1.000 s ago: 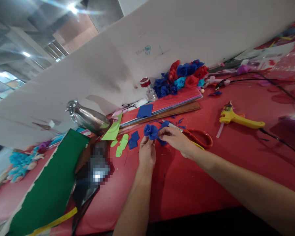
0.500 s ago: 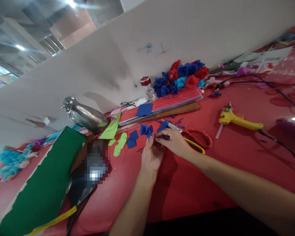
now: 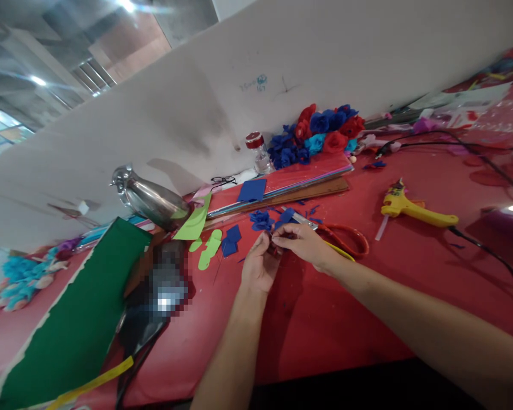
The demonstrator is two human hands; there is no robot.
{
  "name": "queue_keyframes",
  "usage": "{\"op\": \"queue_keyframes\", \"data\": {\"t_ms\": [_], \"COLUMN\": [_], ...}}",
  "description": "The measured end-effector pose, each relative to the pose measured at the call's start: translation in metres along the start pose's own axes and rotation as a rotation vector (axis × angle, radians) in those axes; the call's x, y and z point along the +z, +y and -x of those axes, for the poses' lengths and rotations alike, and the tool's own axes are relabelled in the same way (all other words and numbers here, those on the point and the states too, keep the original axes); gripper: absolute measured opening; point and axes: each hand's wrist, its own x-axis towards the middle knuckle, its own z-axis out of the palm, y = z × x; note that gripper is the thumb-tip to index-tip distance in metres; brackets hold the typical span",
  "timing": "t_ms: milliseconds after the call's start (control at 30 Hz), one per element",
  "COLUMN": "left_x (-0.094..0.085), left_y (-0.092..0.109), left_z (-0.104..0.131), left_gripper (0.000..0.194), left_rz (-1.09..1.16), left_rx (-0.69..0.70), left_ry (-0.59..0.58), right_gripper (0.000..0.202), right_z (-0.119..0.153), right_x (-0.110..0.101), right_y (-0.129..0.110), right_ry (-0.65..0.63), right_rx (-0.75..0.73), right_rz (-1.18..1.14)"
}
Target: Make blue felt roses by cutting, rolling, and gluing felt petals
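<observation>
I have the blue paper flower [image 3: 261, 220] just beyond the fingertips of my left hand [image 3: 259, 265], its petals facing away from me. That hand's thumb and fingers are drawn narrow, pinching the flower at its base. My right hand [image 3: 301, 244] comes in from the right with its fingertips bunched at the same spot, slightly to the near right of the bloom; I can't tell whether it grips anything there.

Close by on the right, scissors [image 3: 311, 225] lie on the red bench [image 3: 346, 319], partly hidden behind my right hand. To the left of the bloom I see cut blue paper pieces [image 3: 231, 241], then lime-green cutouts [image 3: 209, 249]. Farther off is a stack of coloured sheets [image 3: 312, 171] with a blue paper square [image 3: 252, 190] on it, and behind that a heap of red and blue paper flowers [image 3: 325, 128] beside a red-lidded jar [image 3: 259, 154]. A yellow glue gun [image 3: 427, 213] lies well to the right of both hands.
</observation>
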Motion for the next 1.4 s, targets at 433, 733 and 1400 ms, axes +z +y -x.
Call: {"op": "queue_keyframes", "data": {"t_ms": [433, 733, 1400], "left_x": [0.000, 0.004, -0.001], "left_y": [0.000, -0.006, -0.003], "left_z": [0.000, 0.003, -0.008], "left_gripper": [0.020, 0.019, 0.009], "left_rz": [-0.030, -0.067, -0.167], "left_rx": [0.084, 0.117, 0.192], "left_ry": [0.020, 0.014, 0.047], "right_gripper": [0.010, 0.012, 0.021], "right_z": [0.000, 0.000, 0.068], "right_x": [0.000, -0.002, -0.200], "right_y": [0.004, 0.007, -0.015], "right_ry": [0.034, 0.079, 0.646], "right_rx": [-0.102, -0.160, 0.149], "right_rz": [0.178, 0.320, 1.548]}}
